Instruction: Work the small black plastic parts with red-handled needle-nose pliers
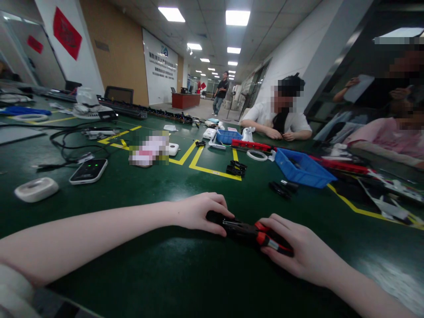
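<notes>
Red-handled pliers [263,239] lie between thumb and curled fingers of the right hand [300,247]; at their nose the left hand [200,212], half closed, pinches a black piece [214,217]. Both forearms [99,234] slant toward the pliers.

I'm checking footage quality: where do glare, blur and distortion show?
Head view: bright glare on the table, mid-left and lower right; head view: nearest lights washed out white; head view: pink sleeve soft at right; head view: left pillar leaning outward; head view: pliers dark toward the nose, detail hard to read.
</notes>
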Tool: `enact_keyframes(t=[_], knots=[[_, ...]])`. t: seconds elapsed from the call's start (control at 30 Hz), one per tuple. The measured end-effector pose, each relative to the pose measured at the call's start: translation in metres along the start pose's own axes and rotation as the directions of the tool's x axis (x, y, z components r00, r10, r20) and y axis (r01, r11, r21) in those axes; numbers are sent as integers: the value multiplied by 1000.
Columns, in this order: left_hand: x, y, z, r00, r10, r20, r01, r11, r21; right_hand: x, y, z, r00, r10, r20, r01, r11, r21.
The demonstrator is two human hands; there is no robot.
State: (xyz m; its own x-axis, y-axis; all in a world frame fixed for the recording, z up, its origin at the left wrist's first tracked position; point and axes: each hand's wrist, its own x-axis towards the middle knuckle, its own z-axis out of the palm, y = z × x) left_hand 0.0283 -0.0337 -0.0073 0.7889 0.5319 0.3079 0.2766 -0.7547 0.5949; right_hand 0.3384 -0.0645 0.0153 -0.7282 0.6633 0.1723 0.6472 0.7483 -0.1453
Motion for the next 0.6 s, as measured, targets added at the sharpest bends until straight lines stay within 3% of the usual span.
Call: enact_keyframes(t=[0.6], knots=[[0,1,0,996,84,-5,-82,986,148,0,17,6,994,-83,-72,82,996,-19]])
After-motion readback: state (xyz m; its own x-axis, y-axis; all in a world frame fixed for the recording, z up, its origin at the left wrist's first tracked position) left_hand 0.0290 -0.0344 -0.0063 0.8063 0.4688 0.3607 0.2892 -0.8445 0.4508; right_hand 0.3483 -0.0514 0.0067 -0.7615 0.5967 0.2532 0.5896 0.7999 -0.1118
